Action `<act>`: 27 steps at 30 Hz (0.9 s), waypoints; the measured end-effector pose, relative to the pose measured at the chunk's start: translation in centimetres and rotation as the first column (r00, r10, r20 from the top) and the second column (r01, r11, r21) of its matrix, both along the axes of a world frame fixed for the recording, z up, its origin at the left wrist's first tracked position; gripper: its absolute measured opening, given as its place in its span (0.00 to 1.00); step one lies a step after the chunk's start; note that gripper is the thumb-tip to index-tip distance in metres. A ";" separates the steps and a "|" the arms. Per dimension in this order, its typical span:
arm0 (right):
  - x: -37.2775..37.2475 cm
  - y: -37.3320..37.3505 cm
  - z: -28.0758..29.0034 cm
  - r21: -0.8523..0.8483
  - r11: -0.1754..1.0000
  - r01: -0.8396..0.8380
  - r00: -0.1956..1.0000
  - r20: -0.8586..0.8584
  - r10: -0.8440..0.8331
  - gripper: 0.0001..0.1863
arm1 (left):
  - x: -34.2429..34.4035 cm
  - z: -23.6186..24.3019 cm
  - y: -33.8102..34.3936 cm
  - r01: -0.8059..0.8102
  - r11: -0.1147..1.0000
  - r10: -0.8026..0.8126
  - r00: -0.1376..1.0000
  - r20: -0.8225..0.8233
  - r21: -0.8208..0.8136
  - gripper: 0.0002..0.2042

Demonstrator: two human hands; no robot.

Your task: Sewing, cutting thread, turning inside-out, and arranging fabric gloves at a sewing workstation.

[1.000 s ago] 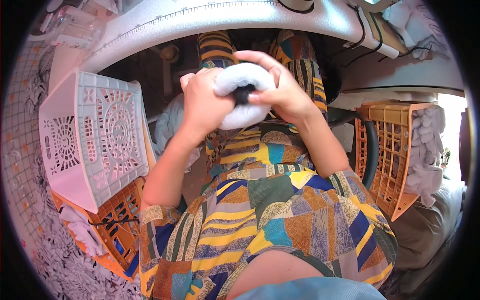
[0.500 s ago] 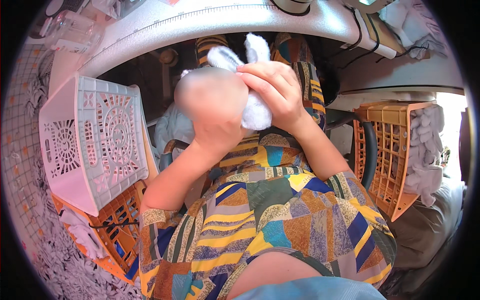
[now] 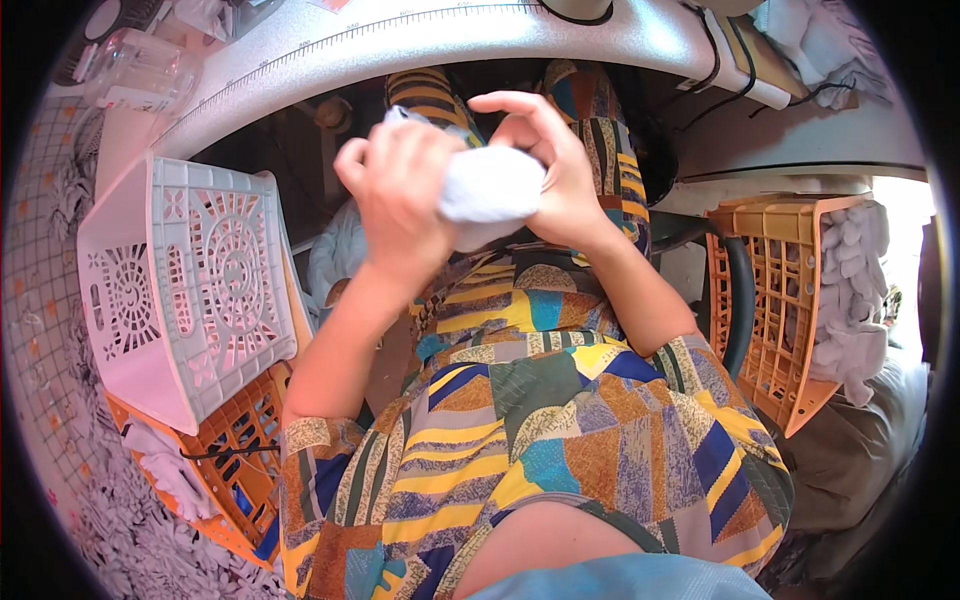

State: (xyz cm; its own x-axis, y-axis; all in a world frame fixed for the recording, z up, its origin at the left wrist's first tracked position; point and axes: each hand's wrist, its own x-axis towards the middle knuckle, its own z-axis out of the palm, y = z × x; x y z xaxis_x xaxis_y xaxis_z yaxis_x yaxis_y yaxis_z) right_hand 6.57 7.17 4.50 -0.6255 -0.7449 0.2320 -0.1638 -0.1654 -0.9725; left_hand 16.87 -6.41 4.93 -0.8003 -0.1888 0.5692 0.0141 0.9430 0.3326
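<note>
A soft, fuzzy white fabric piece (image 3: 492, 185) with a rounded end is held above my lap. My left hand (image 3: 400, 190) is closed around its left part, the fingers somewhat blurred by motion. A grey-white bit of the piece shows above the left knuckles. My right hand (image 3: 568, 185) is at the rounded end, its palm side against or very close to the fabric. The right fingers are curved and apart, with the index finger stretched out above the piece. How the far side of the piece looks is hidden.
A white plastic crate (image 3: 225, 270) is tilted on an orange crate (image 3: 245, 420) at left, beside a heap of white fabric pieces (image 3: 150, 530). Another orange crate (image 3: 765, 290) at right holds similar pieces. Ahead runs a white worktable edge (image 3: 400, 45) with a ruler scale and a clear jar (image 3: 150, 70).
The piece has turned so its rounded end faces me and the two ear-like flaps no longer stand up. My right hand has loosened and spread its fingers; my left hand has shifted its grip.
</note>
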 end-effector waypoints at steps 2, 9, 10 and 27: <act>0.6 -0.3 -0.5 -0.154 0.964 -0.218 0.905 0.339 0.259 0.38 | -0.9 0.1 -1.1 -0.051 0.982 0.053 0.999 -0.005 0.183 0.21; 1.8 -0.1 -0.6 -0.417 0.863 -0.285 0.523 0.687 0.504 0.54 | -1.0 -2.0 -2.7 0.066 0.858 -0.175 0.970 0.169 0.509 0.12; 1.7 -0.1 -0.7 -0.413 0.863 -0.290 0.517 0.691 0.505 0.53 | -0.9 -2.1 -2.7 0.027 0.896 -0.130 0.971 0.203 0.444 0.11; -1.6 1.8 -0.4 -0.028 0.987 -0.156 0.885 0.440 0.153 0.25 | -0.3 0.9 0.3 0.016 0.996 -0.020 0.999 0.046 0.088 0.10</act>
